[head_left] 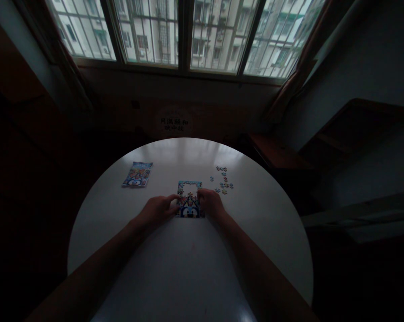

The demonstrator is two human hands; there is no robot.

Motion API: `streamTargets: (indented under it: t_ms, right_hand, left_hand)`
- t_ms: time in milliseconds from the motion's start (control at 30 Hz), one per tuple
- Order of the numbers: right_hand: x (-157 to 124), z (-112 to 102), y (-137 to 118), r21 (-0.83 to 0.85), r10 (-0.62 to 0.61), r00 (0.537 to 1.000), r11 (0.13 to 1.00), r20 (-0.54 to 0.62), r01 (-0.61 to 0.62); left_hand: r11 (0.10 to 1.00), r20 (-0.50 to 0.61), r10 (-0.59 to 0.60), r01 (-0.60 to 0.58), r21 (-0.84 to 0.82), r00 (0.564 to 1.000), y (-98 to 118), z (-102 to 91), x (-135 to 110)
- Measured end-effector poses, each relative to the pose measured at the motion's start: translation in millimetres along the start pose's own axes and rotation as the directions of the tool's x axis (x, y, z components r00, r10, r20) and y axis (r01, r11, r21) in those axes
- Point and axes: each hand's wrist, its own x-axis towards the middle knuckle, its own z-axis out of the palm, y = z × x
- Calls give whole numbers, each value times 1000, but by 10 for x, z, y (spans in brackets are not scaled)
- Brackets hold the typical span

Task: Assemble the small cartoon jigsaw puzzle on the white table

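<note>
A partly assembled jigsaw puzzle lies flat on the white round table, its lower part filled with a blue and white cartoon picture. White shows through a gap in its upper middle. At its left edge is my left hand, thumb and forefinger apart and touching the border. My right hand rests over the right edge with fingers curled together; whatever is between the fingertips is too small and dark to make out. Loose jigsaw pieces lie scattered just beyond my right hand.
A colourful printed sheet or packet with a similar picture lies on the table at the far left. Beyond the table's rounded edge stands a barred window. A reddish-brown wooden surface is at the right.
</note>
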Motion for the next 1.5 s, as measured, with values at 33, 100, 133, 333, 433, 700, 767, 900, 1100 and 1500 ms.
streamTargets:
  t_ms: [33,100,133,333,433,700,767,900,1100,1500]
  right_hand:
    - [0,0,2,1,-1,1000,1000,-1,1]
    - [-1,1,5,1,-7,1000,1000,-7,7]
    - [-2,2,8,0,-9,1000,1000,-10,9]
    - [-4,21,20,-2,-17,1000,1000,-20,17]
    - [-2,27,21,-1,-19,1000,1000,-24,19]
    - [-6,0,7,3,-6,1000,1000,-11,6]
    - [-8,-7,7,8,-9,1000,1000,-7,9]
    - [-6,3,11,3,-15,1000,1000,-15,15]
    - [2,27,19,5,-15,1000,1000,-20,15]
    - [5,48,40,3,-35,999,999,-36,35]
  left_hand:
    - [1000,-2,1,-1,-2,1000,-1,1,0]
    - [1000,-3,-4,4,-3,1000,2,-1,-1]
    - [1000,-2,-9,9,-1,1000,6,-4,-1]
    - [1000,15,-23,23,0,1000,27,-22,0]
    - [1000,12,-7,7,-4,1000,18,-15,1]
    - [1000,0,-1,1,-4,1000,9,-3,1]
    - [1000,5,-10,10,-3,1000,11,-5,2]
    - [1000,10,-6,6,-10,1000,13,-7,1]
    - [1000,13,-21,21,-4,1000,33,-27,-6]
    - [1000,11,2,-2,-9,1000,11,-26,-10]
